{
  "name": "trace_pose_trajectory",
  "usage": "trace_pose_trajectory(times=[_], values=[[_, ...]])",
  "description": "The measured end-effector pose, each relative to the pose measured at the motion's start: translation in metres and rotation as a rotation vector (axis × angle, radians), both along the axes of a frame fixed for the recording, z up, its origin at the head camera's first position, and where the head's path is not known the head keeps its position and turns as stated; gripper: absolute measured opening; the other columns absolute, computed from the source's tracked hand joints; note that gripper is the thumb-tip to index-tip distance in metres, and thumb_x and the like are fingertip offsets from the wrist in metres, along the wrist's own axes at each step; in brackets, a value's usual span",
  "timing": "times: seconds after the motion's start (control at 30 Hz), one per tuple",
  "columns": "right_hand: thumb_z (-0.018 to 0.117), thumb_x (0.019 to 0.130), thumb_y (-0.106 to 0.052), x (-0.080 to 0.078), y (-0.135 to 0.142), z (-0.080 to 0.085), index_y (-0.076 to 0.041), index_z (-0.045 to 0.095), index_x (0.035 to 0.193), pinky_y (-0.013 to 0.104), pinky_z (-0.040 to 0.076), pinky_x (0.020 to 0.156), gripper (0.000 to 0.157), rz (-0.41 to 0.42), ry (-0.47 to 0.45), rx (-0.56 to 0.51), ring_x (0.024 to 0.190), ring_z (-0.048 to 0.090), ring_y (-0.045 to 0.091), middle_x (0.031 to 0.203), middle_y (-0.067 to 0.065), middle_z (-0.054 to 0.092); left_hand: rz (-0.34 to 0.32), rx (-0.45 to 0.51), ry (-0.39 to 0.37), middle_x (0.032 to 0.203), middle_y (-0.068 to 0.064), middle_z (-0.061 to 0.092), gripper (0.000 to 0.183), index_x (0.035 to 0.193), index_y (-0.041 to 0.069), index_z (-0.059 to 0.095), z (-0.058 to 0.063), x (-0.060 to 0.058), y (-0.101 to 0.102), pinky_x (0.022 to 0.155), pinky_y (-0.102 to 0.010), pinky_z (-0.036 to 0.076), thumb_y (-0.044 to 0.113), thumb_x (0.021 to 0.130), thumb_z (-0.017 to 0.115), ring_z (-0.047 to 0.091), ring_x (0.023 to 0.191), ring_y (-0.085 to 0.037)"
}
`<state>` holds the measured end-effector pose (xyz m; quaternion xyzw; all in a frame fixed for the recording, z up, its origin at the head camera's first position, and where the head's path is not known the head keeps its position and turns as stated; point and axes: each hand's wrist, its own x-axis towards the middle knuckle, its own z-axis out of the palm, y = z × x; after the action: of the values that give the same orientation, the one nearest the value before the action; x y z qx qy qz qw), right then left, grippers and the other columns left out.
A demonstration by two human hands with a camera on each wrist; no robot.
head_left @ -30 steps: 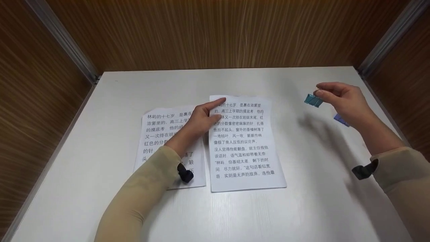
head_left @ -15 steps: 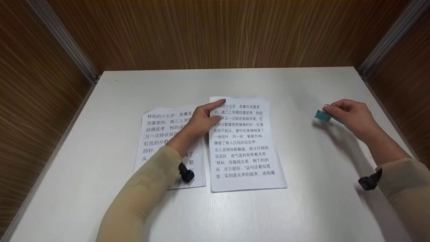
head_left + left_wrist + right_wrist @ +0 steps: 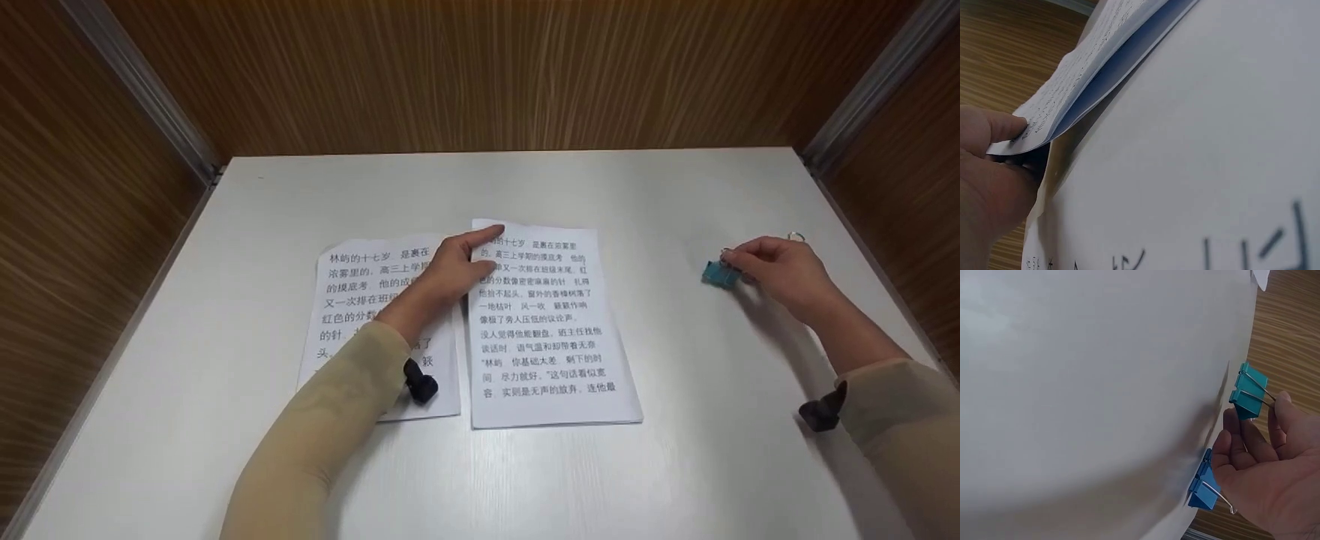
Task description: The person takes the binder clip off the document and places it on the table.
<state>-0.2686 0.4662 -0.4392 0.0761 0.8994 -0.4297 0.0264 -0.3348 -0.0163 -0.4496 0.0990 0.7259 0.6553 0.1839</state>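
My left hand (image 3: pixel 450 270) holds the upper left edge of the right-hand stack of printed paper (image 3: pixel 551 360). In the left wrist view, one digit lies on top of this stack (image 3: pixel 1064 93) and the rest of the hand is beneath it; that edge is raised off the table. With my right hand (image 3: pixel 787 281) I pinch a teal binder clip (image 3: pixel 718 274) by its wire handles, just above the table at the right. A blue binder clip (image 3: pixel 1203 489) sits on the table beside that hand; in the head view the hand hides most of it.
A second stack of printed paper (image 3: pixel 375 262) lies to the left, partly under my left forearm. Wood-grain panels (image 3: pixel 487 75) stand along the back and both sides of the white table (image 3: pixel 555 480).
My right hand has come down toward the table and slightly right with the teal binder clip. The left hand stays put, while the top edge of its paper has dropped slightly.
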Motion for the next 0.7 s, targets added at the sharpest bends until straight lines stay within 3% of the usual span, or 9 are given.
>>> trace_pose_trajectory(times=[0.13, 0.3, 0.47, 0.57, 0.63, 0.7], values=[[0.066, 0.100, -0.058, 0.001, -0.001, -0.002, -0.003, 0.069, 0.127, 0.020, 0.053, 0.075, 0.061, 0.003, -0.003, 0.028, 0.099, 0.059, 0.015, 0.109, -0.012, 0.067, -0.013, -0.051, 0.015, 0.141, 0.002, 0.067, 0.066, 0.159, 0.025, 0.053, -0.001, -0.002, 0.000, 0.080, -0.030, 0.061, -0.004, 0.101, 0.061, 0.077, 0.095, -0.025], [0.064, 0.102, -0.058, 0.002, -0.008, 0.000, -0.004, 0.069, 0.129, 0.017, 0.051, 0.074, 0.061, 0.005, 0.012, 0.092, 0.102, 0.056, 0.020, 0.119, 0.005, 0.069, -0.025, -0.058, -0.005, 0.141, -0.003, 0.067, 0.067, 0.160, 0.023, 0.050, 0.001, -0.002, 0.000, 0.073, -0.029, 0.061, -0.005, 0.100, 0.060, 0.078, 0.093, -0.026], [0.061, 0.105, -0.054, 0.001, -0.011, -0.001, -0.006, 0.067, 0.136, 0.015, 0.048, 0.081, 0.057, 0.035, 0.020, 0.145, 0.117, 0.060, 0.026, 0.134, 0.019, 0.067, -0.038, -0.088, -0.021, 0.155, -0.002, 0.058, 0.070, 0.163, 0.022, 0.046, 0.007, -0.002, 0.001, 0.094, -0.027, 0.057, 0.003, 0.100, 0.067, 0.069, 0.118, -0.019], [0.059, 0.106, -0.052, 0.002, -0.012, -0.001, -0.006, 0.059, 0.148, 0.034, 0.053, 0.099, 0.061, 0.058, 0.004, 0.144, 0.132, 0.057, 0.038, 0.144, 0.024, 0.061, -0.042, -0.116, -0.024, 0.164, -0.001, 0.048, 0.071, 0.164, 0.021, 0.044, 0.014, -0.002, 0.000, 0.115, -0.026, 0.041, 0.010, 0.099, 0.072, 0.050, 0.143, -0.015], [0.058, 0.107, -0.051, 0.003, -0.014, 0.000, -0.006, 0.054, 0.153, 0.052, 0.052, 0.105, 0.064, 0.059, -0.008, 0.147, 0.137, 0.054, 0.044, 0.149, 0.026, 0.057, -0.049, -0.138, -0.013, 0.167, -0.002, 0.043, 0.071, 0.164, 0.019, 0.044, 0.019, -0.003, -0.001, 0.123, -0.030, 0.033, 0.013, 0.099, 0.072, 0.039, 0.153, -0.019], [0.057, 0.108, -0.050, 0.004, -0.016, 0.001, -0.005, 0.049, 0.157, 0.064, 0.048, 0.108, 0.068, 0.057, -0.013, 0.159, 0.140, 0.050, 0.048, 0.153, 0.029, 0.053, -0.055, -0.184, 0.015, 0.168, -0.001, 0.041, 0.069, 0.163, 0.018, 0.046, 0.022, -0.003, -0.002, 0.127, -0.029, 0.023, 0.016, 0.099, 0.073, 0.027, 0.159, -0.019]])
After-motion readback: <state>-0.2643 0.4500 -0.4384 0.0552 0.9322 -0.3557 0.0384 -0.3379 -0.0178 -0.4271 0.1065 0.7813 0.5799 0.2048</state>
